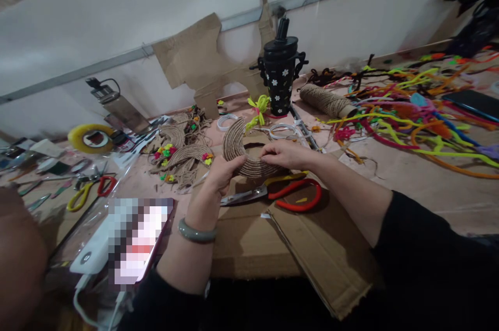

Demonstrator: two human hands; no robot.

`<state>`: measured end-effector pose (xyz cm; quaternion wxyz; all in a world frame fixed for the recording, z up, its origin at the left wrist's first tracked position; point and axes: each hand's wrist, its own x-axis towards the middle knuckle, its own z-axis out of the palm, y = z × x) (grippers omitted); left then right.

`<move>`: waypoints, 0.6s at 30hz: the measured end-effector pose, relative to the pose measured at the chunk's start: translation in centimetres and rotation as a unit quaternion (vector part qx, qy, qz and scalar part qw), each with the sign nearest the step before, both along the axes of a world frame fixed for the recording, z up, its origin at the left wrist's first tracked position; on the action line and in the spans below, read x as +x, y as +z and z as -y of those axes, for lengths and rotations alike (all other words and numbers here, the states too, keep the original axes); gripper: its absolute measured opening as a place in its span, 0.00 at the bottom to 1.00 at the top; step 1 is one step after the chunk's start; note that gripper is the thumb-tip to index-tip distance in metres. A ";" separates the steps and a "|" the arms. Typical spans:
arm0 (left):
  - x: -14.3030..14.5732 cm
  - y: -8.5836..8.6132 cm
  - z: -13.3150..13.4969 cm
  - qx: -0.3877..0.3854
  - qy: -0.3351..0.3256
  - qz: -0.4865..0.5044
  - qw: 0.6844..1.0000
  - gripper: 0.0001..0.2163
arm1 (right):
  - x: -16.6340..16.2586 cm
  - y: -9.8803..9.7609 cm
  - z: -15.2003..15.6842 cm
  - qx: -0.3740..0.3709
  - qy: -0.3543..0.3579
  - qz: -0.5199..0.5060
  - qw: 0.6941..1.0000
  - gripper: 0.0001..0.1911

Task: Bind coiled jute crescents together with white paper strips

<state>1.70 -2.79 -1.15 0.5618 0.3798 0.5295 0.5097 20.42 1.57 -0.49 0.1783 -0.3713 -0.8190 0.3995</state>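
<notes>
My left hand point(223, 171) and my right hand point(284, 154) both grip a curved arc wrapped in jute twine point(238, 150), held just above the table. The left hand pinches its lower left part and wears a grey-green bangle point(197, 232). The right hand's fingers press on its right end. Under the hands lie scissors with red and yellow handles point(286, 193) on sheets of cardboard point(273, 237).
Finished twine arcs with coloured flowers point(183, 151) lie to the left. A twine spool point(326, 101), a black flowered cup point(279, 79) and a pile of coloured pipe cleaners point(421, 113) sit to the right. A phone point(136, 240), power bank, second scissors point(89, 190) and tape roll point(91, 137) are at left.
</notes>
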 end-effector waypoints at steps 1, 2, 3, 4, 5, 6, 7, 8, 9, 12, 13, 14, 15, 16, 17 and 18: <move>0.0 0.0 0.0 -0.002 0.006 0.020 1.000 0.13 | -0.1 0.0 0.0 -0.006 -0.013 -0.012 1.000 0.09; 0.1 0.0 0.0 -0.001 0.015 0.049 0.999 0.13 | -0.3 0.0 0.1 -0.011 -0.028 -0.031 0.999 0.09; 0.3 -0.1 0.0 0.003 0.023 0.086 0.996 0.13 | -0.5 -0.1 0.1 -0.012 -0.045 -0.055 0.997 0.09; 0.4 -0.2 0.0 0.012 0.030 0.123 0.992 0.13 | -0.8 -0.1 0.2 -0.010 -0.064 -0.078 0.995 0.09; 0.7 -0.3 0.1 0.023 0.035 0.156 0.987 0.13 | -1.1 -0.1 0.3 -0.005 -0.082 -0.098 0.992 0.09; 1.0 -0.5 0.1 0.033 0.034 0.179 0.983 0.13 | -1.4 -0.1 0.4 0.006 -0.102 -0.111 0.989 0.09; 1.3 -0.6 0.2 0.037 0.033 0.183 0.982 0.14 | -1.6 -0.2 0.5 0.022 -0.123 -0.117 0.985 0.09; 1.6 -0.8 0.3 0.033 0.027 0.175 0.984 0.14 | -1.9 -0.3 0.6 0.040 -0.140 -0.118 0.982 0.09; 1.9 -1.0 0.4 0.029 0.028 0.167 0.985 0.15 | -2.1 -0.4 0.8 0.058 -0.151 -0.115 0.980 0.09; 2.4 -1.2 0.6 0.036 0.035 0.170 0.984 0.17 | -2.5 -0.6 1.2 0.095 -0.153 -0.103 0.978 0.10; 2.5 -1.2 0.6 0.040 0.035 0.174 0.983 0.17 | -2.5 -0.7 1.3 0.102 -0.148 -0.099 0.979 0.10; 2.5 -1.2 0.5 0.044 0.035 0.176 0.983 0.18 | -2.5 -0.7 1.4 0.107 -0.143 -0.094 0.979 0.10; 2.4 -1.3 0.5 0.045 0.034 0.175 0.983 0.18 | -2.5 -0.6 1.5 0.110 -0.137 -0.090 0.980 0.10; 2.3 -1.3 0.4 0.046 0.033 0.172 0.983 0.18 | -2.4 -0.5 1.6 0.111 -0.131 -0.090 0.981 0.10; 2.1 -1.3 0.4 0.045 0.032 0.167 0.984 0.18 | -2.4 -0.4 1.6 0.111 -0.124 -0.093 0.982 0.10; 2.0 -1.3 0.3 0.043 0.031 0.162 0.985 0.17 | -2.3 -0.2 1.7 0.109 -0.117 -0.099 0.982 0.10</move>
